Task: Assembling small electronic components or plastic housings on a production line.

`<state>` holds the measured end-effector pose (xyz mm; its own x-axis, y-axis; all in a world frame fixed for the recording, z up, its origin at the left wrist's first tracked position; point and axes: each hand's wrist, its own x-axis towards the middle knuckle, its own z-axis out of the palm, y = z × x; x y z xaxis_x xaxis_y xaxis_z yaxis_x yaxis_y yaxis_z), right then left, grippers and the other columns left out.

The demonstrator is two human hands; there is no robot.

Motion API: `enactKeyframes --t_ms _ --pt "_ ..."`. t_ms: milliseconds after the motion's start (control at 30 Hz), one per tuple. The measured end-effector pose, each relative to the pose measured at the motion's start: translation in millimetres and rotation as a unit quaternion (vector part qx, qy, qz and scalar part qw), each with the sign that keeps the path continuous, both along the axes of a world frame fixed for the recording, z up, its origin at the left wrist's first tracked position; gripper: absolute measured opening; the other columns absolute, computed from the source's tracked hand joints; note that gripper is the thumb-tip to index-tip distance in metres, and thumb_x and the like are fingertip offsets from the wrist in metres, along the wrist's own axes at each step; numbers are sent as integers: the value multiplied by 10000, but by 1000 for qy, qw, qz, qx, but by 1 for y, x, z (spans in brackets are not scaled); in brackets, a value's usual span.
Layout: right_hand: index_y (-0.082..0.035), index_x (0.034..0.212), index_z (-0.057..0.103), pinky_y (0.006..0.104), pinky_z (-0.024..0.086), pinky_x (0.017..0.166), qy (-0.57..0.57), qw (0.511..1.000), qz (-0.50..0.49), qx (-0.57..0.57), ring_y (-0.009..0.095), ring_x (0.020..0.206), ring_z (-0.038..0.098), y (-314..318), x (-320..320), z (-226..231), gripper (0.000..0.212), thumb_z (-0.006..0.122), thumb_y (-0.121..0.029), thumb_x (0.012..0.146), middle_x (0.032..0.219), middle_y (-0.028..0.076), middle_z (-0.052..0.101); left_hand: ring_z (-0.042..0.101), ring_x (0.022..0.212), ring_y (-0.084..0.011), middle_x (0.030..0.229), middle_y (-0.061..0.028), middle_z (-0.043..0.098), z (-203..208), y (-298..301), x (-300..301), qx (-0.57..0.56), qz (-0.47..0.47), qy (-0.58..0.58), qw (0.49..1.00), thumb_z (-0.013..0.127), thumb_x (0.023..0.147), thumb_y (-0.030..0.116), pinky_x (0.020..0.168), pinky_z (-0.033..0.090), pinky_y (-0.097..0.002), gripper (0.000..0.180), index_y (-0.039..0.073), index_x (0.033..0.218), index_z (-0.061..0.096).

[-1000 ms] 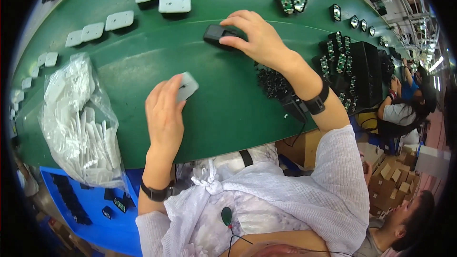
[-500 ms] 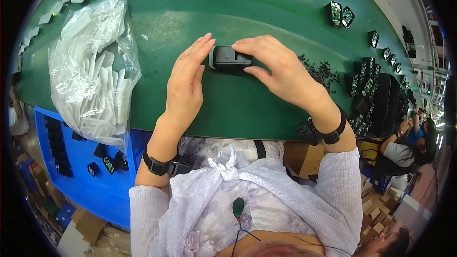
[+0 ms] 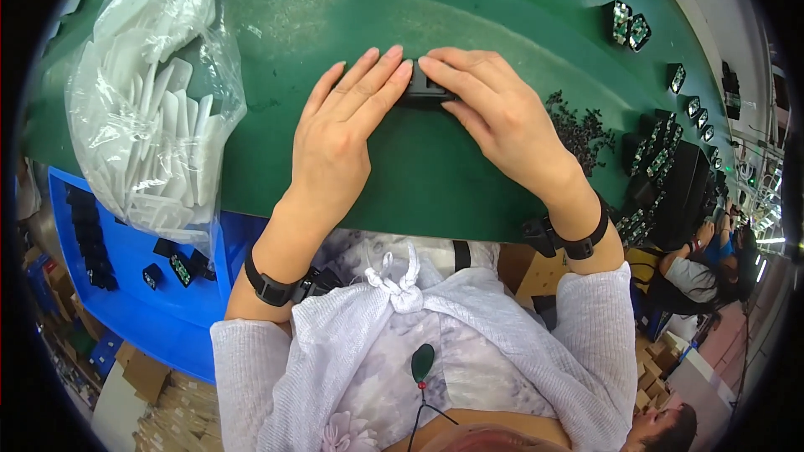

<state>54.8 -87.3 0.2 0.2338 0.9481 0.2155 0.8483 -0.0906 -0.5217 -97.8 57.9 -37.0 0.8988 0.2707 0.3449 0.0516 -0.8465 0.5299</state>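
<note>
A small black plastic case (image 3: 429, 95) is between my hands, over the green tabletop. Stretched fingers of my left hand (image 3: 339, 125) reach its left end, the index fingertip against it; the left thumb is hidden. My right hand (image 3: 498, 105) grips the right end, with fingers on top and thumb at the near side. Much of the case is covered by fingers, and the pale plate seen under it earlier is hidden. Right of my right hand lies a heap of tiny black parts (image 3: 579, 130).
A clear bag of white plastic plates (image 3: 155, 109) lies on the left. Below it, a blue tray (image 3: 159, 331) holds black cases. Black cases with green circuit boards (image 3: 657, 146) are clustered at right, and more (image 3: 620, 23) stand farther back. Another person (image 3: 699, 272) sits far right.
My left hand has moved right and onto the case's left end. The case now sits slightly farther right, its top mostly covered. The view has shifted, so the far white plates have mostly left it.
</note>
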Motion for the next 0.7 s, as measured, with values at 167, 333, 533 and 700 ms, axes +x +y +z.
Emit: enactKeyframes --t_ms 167,333,533,700 --pt "-49 1205 598 373 479 884 6 998 -48 26 300 1048 572 -4 -9 -7 450 647 26 764 1192 119 591 512 1250 -214 1352 -25 548 0 -1 4 31 4 12 999 468 808 -48 1061 356 -410 518 114 1287 581" --pt "-44 1203 602 370 481 874 -52 998 -26 -1 297 1042 576 -1 -5 -6 452 638 45 762 1186 116 593 524 1236 -200 1350 -9 550 -9 -9 -1 47 32 14 998 479 815 -30 1062 348 -412 511 131 1288 584" --pt "-82 1219 611 368 489 871 -12 997 -61 48 289 1048 573 -2 -12 -16 494 634 58 745 1182 108 597 546 1206 -181 1346 12 552 -8 -9 1 113 50 5 992 550 823 32 1030 378 -414 481 144 1289 581" --pt "-104 1229 616 350 487 902 26 994 -84 65 279 1059 570 -4 -7 -20 503 617 76 760 1182 108 605 568 1158 -204 1311 -37 571 -5 -16 7 118 48 -14 992 667 764 88 992 405 -408 535 104 1287 560"
